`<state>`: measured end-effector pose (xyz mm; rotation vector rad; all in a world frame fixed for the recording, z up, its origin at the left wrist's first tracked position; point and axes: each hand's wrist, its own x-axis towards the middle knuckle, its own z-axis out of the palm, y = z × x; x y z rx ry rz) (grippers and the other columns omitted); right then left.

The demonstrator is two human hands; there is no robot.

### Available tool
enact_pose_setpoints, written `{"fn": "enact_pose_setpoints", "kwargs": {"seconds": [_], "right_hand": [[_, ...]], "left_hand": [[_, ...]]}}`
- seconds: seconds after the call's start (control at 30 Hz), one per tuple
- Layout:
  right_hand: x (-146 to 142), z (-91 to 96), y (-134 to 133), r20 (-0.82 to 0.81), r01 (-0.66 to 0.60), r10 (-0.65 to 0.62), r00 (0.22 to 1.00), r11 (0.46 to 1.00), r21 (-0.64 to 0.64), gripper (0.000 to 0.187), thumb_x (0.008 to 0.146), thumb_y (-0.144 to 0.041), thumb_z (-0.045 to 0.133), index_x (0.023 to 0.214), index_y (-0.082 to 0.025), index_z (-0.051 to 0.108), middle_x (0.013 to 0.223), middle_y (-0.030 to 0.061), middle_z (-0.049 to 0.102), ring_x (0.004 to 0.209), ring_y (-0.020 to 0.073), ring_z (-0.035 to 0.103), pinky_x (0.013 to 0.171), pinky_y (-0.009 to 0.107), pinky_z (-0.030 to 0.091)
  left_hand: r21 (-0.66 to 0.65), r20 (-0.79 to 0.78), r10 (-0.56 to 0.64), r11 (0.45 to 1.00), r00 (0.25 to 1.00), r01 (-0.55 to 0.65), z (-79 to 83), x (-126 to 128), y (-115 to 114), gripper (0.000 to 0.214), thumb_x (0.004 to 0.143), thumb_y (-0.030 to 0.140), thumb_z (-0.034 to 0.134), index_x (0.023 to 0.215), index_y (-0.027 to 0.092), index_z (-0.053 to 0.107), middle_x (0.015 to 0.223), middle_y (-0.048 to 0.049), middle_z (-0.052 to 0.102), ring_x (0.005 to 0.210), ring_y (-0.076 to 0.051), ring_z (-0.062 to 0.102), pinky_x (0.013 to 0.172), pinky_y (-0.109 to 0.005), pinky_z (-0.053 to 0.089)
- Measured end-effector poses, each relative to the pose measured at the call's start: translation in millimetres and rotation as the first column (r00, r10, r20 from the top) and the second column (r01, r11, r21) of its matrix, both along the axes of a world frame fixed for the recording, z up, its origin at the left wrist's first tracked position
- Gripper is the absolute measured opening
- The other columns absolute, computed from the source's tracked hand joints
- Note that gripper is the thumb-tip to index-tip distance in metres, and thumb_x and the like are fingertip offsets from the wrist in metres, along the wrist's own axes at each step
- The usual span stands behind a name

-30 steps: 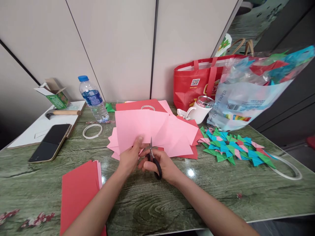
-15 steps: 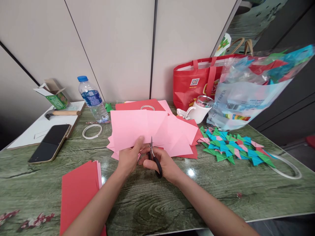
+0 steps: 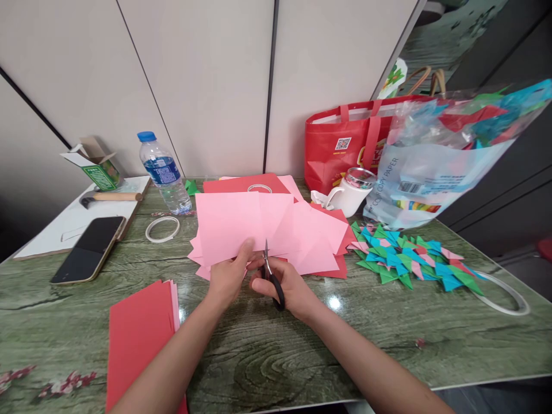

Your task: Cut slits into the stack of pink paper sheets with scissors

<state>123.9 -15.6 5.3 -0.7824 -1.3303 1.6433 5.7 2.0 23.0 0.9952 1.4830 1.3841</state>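
Note:
My left hand pinches the lower edge of a pink sheet of paper, its thumb on top. In my right hand is a pair of scissors with black handles, the blades pointing away from me at the sheet's lower right edge. Whether the blades are apart is hard to make out. Beneath and to the right lie loose pink pieces on red paper. My right fingertips are partly hidden behind the handles.
Red folded paper lies front left. Farther left are a phone, a hammer, a tape roll and a water bottle. To the right stand a white mug, a plastic bag and folded paper pieces.
Both hands, the sheet and the scissors hold nearly the same place. The whole view has shifted very slightly.

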Motion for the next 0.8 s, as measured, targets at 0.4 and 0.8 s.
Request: {"fn": "enact_pose_setpoints", "kwargs": {"seconds": [0.4,0.8], "right_hand": [[-1.4,-1.5,-0.6,-0.016,0.026,-0.026,1.0,1.0,0.009,0.032,0.063,-0.038,0.068,0.085,-0.017,0.058,0.061,-0.0041,0.044,0.055,0.0083,0.034,0.051,0.021,0.026],[-2.6,-8.7,1.2,0.023,0.043,-0.044,0.999,0.999,0.023,0.033,0.063,-0.04,0.067,0.084,-0.016,0.057,0.056,-0.0048,0.042,0.052,0.0082,0.036,0.05,0.022,0.029]], "left_hand": [[-0.029,-0.052,0.036,0.999,0.998,-0.037,1.8,-0.5,-0.1,0.028,0.062,0.041,0.064,0.076,0.017,0.066,0.085,-0.008,0.067,0.086,-0.023,0.059,0.082,-0.033,0.042],[-0.041,-0.066,-0.033,0.999,0.997,0.031,1.7,0.3,-1.0,0.036,0.067,0.044,0.058,0.086,0.014,0.064,0.088,-0.0091,0.068,0.087,-0.022,0.061,0.082,-0.033,0.044]]}}
